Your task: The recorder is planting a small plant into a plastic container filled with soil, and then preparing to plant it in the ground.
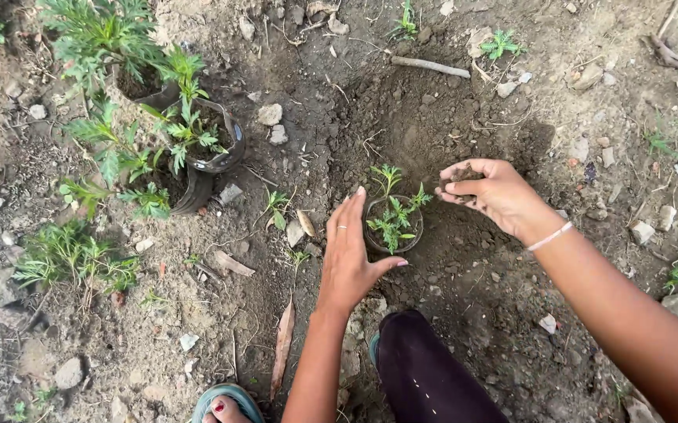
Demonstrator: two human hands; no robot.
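A small green seedling [393, 217] stands upright in a round dark bag set into a dug patch of dark soil [433, 141]. My left hand [352, 251] rests flat against the left side of the seedling's bag, fingers together, a ring on one finger. My right hand [491, 192] hovers just right of the seedling, fingers curled around a clump of dark soil [458, 177]. A thin bracelet circles that wrist.
Several more seedlings in black bags [198, 149] stand at the upper left, with low weeds [68, 258] below them. Stones, a stick [430, 66] and dry leaves lie scattered on the ground. My knee [425, 368] and sandalled foot [225, 403] are at the bottom.
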